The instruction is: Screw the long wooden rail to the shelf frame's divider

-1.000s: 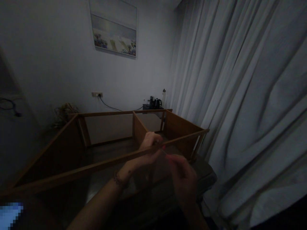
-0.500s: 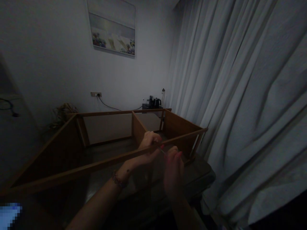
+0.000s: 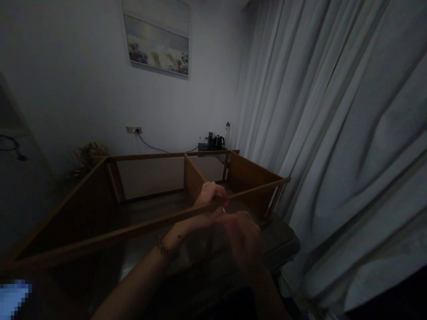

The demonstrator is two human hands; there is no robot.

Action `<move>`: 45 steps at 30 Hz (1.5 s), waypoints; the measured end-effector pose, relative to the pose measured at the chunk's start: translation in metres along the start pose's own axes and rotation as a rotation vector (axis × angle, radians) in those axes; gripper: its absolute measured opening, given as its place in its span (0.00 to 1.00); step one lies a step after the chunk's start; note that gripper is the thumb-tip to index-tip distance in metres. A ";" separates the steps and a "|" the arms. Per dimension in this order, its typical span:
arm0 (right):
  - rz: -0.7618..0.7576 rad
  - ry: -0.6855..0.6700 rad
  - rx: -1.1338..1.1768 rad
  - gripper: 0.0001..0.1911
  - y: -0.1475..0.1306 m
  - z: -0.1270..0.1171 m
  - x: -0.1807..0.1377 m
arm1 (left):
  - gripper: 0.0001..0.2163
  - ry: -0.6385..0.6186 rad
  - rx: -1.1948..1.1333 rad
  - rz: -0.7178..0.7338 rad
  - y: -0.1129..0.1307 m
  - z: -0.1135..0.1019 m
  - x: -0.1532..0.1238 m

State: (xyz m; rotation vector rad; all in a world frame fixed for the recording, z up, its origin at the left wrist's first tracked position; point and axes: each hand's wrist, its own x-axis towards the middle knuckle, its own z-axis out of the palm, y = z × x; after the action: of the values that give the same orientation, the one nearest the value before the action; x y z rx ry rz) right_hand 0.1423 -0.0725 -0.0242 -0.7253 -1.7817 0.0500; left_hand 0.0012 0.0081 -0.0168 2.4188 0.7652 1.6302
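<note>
A wooden frame (image 3: 150,223) with panels at both ends and a middle divider (image 3: 194,171) lies in front of me. My left hand (image 3: 210,195) is closed around its near rail, by the divider, with the forearm passing under the rail. Just below and to the right, my right hand (image 3: 243,231) is closed and blurred. Its fingers pinch a thin, shiny metal rod (image 3: 224,210) that reaches up toward the rail beside my left fingertips. What the rod's upper end meets is too dark to make out.
The frame rests on a dark padded surface (image 3: 283,238). Long pale curtains (image 3: 320,133) hang close on the right. At the back stand a black kettle (image 3: 218,142) and a wall socket (image 3: 133,130) with a cable. Dried plants (image 3: 88,155) are at the left.
My right hand has turned, its fingers swinging left and closer to my left hand, with the metal rod now more upright. My left hand stays on the rail.
</note>
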 end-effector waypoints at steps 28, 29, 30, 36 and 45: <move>-0.376 -0.240 -0.137 0.17 0.020 -0.057 0.015 | 0.02 -0.017 0.039 0.039 0.010 -0.007 0.003; -0.412 -0.257 -0.200 0.17 0.019 -0.060 0.017 | 0.02 -0.022 0.044 0.040 0.010 -0.007 0.003; -0.441 -0.269 -0.263 0.17 0.018 -0.064 0.018 | 0.02 -0.022 0.047 0.044 0.010 -0.007 0.003; -0.414 -0.227 -0.410 0.13 0.011 -0.065 0.018 | 0.03 -0.027 0.041 0.042 0.012 -0.007 0.002; 0.035 -0.234 0.028 0.21 -0.003 -0.037 0.015 | 0.02 -0.016 0.018 0.021 0.014 -0.006 0.002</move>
State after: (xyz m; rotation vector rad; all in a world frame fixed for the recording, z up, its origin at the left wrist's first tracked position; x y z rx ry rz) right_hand 0.1714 -0.0796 0.0027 -0.7542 -1.9865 0.1895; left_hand 0.0010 -0.0044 -0.0075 2.4572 0.7581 1.6168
